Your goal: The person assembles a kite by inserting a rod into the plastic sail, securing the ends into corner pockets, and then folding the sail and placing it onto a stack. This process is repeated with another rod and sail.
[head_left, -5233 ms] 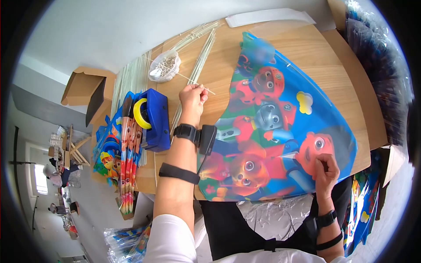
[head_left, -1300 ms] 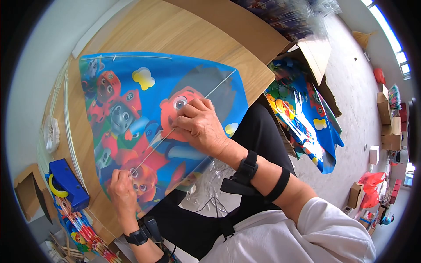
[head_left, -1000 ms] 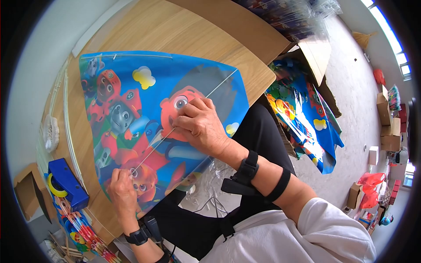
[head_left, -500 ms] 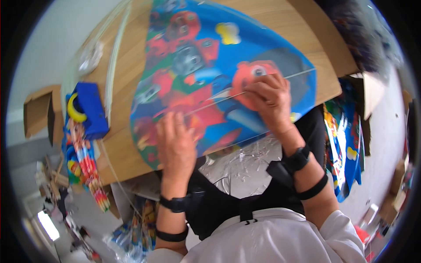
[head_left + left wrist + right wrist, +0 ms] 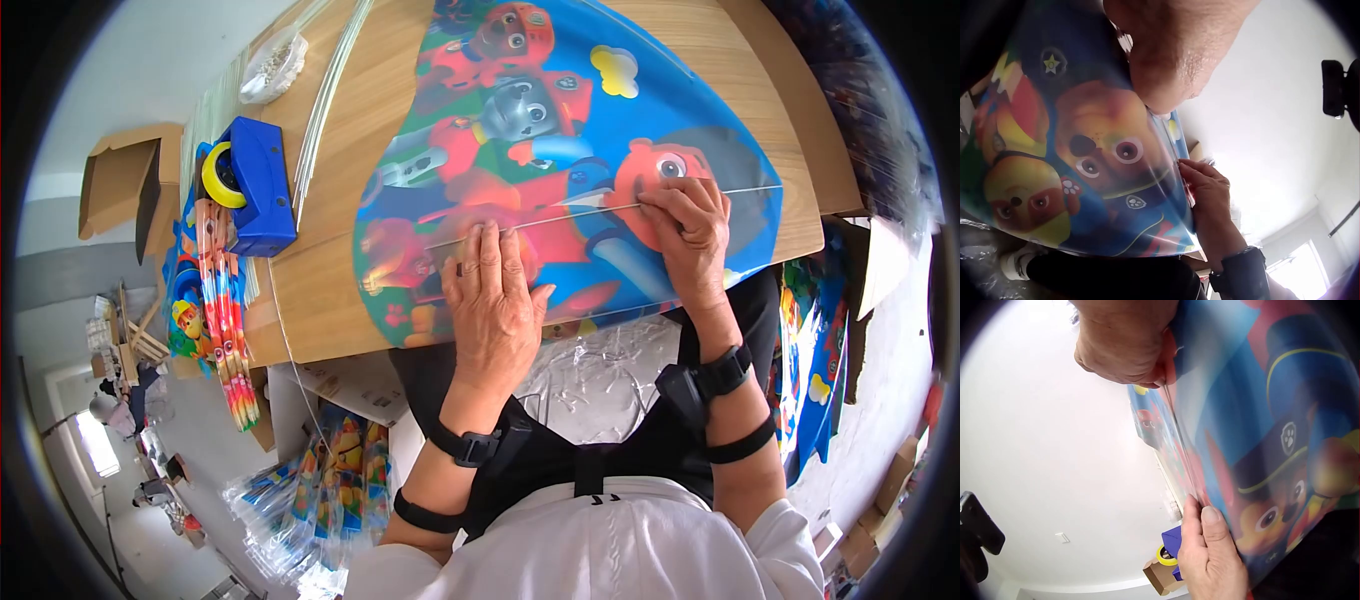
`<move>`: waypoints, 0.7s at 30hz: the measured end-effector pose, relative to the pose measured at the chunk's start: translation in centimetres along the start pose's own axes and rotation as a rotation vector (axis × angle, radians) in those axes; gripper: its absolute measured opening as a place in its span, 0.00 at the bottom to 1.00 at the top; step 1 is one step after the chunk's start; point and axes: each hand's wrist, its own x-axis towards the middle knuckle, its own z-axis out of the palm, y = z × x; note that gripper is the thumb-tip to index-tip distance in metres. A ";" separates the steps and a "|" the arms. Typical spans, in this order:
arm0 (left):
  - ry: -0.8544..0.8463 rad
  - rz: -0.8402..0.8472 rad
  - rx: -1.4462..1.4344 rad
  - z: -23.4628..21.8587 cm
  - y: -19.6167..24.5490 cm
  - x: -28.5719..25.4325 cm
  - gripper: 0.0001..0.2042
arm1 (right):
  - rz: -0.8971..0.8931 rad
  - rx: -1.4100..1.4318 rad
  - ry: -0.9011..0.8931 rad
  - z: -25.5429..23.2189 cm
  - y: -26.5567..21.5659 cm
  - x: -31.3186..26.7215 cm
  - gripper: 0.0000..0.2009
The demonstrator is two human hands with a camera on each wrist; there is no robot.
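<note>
A blue kite sail [image 5: 590, 110] printed with cartoon characters lies across the wooden table, its near edge hanging over the front. Along it runs a thin pale rod [image 5: 570, 216], reaching the sail's right edge. My right hand [image 5: 690, 235] pinches this rod between thumb and fingers, over the printed face. My left hand [image 5: 495, 310] lies back up on the sail, fingers straight, fingertips right at the rod's left part. From the right wrist view, the rod [image 5: 1180, 434] stretches between the two hands. The left wrist view shows the sail's curved surface [image 5: 1110, 162] below the rod line.
A blue tape dispenser [image 5: 265, 185] with yellow tape stands left, beside rolled printed pieces [image 5: 222, 320]. Behind are a bowl [image 5: 275, 65] of small pale parts and loose rods [image 5: 330, 90]. Wrapped packs [image 5: 330, 490] lie below left; more printed sheets [image 5: 815, 340] hang at right.
Earlier my left hand held a rod near the bowl; later both hands pinched it on the sail. Now the left fingers have straightened and lie flat. The head view has swung back left.
</note>
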 end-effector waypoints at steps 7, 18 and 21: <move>-0.001 -0.008 0.048 0.1 0.3 -0.1 0.33 | -0.005 -0.012 -0.003 0.0 0.1 -0.1 0.04; -0.004 -0.005 0.057 -0.2 0.6 0.1 0.32 | -0.003 -0.005 0.043 0.0 0.3 -0.2 0.07; -0.007 -0.011 0.055 -0.2 0.7 0.0 0.32 | -0.005 -0.007 0.015 -0.4 0.1 -0.3 0.08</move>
